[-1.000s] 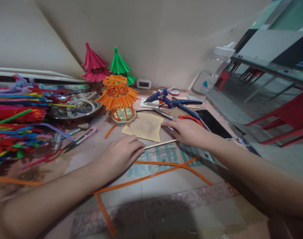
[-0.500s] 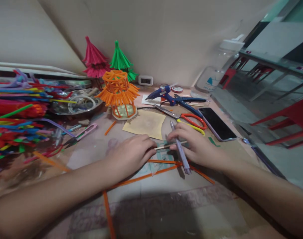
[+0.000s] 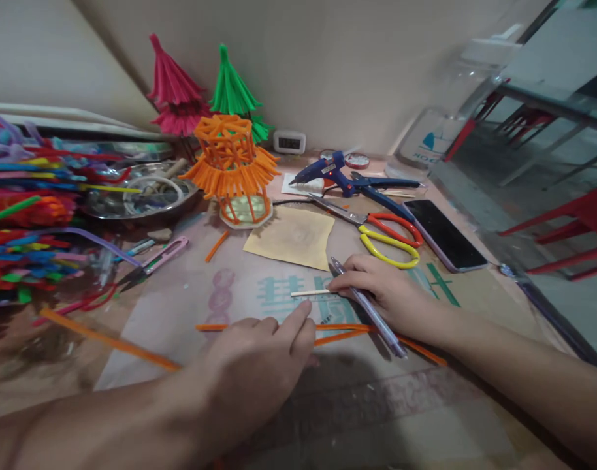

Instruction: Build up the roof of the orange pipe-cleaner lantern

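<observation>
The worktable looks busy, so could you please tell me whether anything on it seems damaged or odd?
The yellow sheet looks worn: its middle is smudged grey and its right edge is uneven. The glue gun lies on its side with a red light showing, so it may be powered. I see no spill.

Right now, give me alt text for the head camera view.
A person's right hand holds a pale stick and a purple pen, the left hand beside it over orange pipe cleaners. Behind are an orange pipe-cleaner tower, scissors, a blue hot glue gun and a smartphone.
</observation>
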`<state>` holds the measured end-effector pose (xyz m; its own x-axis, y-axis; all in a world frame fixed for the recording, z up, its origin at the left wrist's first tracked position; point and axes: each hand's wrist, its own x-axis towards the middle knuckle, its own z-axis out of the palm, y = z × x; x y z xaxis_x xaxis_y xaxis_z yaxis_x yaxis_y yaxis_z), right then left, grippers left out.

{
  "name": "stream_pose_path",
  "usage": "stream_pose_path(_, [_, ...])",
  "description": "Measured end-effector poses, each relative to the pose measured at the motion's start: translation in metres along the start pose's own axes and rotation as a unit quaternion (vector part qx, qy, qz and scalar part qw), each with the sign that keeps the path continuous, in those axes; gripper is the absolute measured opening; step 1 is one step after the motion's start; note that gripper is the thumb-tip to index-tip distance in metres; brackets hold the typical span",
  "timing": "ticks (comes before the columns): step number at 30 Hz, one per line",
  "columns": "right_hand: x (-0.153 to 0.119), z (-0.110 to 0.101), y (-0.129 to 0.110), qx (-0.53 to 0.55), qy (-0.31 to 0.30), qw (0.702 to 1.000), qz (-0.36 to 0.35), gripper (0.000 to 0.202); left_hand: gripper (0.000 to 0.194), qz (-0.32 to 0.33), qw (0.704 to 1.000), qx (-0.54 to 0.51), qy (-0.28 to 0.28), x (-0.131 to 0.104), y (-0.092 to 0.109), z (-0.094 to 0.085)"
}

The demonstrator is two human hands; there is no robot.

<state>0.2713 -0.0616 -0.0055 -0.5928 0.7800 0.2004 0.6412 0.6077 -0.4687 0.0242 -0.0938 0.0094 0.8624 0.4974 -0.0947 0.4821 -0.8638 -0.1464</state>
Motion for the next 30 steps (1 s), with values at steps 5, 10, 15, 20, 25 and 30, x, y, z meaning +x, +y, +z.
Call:
stream_pose_path(5, [-0.002, 0.001, 0.001, -0.001, -0.006, 1.0, -0.008, 0.027, 0.045, 0.027, 1.0, -0.007, 0.006, 0.003, -0.001, -0.002])
stream_pose_path(10, [-0.007, -0.001, 0.003, -0.002, -0.014, 1.0, -0.009, 0.028, 0.042, 0.024, 0.999, -0.002, 0.049, 0.001, 0.002, 0.001])
stream_pose_path(15, [-0.007, -0.002, 0.001, 0.002, -0.016, 1.0, -0.006, 0.026, 0.039, -0.015, 0.996, 0.007, 0.087, 0.0, 0.005, 0.0])
stream_pose_path(20, [-0.006, -0.003, -0.002, -0.003, -0.022, 1.0, -0.005, 0.025, 0.039, -0.019, 0.996, 0.003, 0.087, 0.002, 0.004, -0.004])
stream_pose_path(25, [-0.006, -0.004, -0.004, -0.037, -0.019, 0.999, -0.024, 0.026, 0.037, -0.038, 0.995, 0.008, 0.094, 0.004, 0.007, -0.003])
stream_pose_path(30, [-0.006, -0.005, -0.004, -0.05, -0.014, 0.998, -0.032, 0.025, 0.033, -0.064, 0.993, 0.014, 0.101, 0.004, 0.009, -0.002])
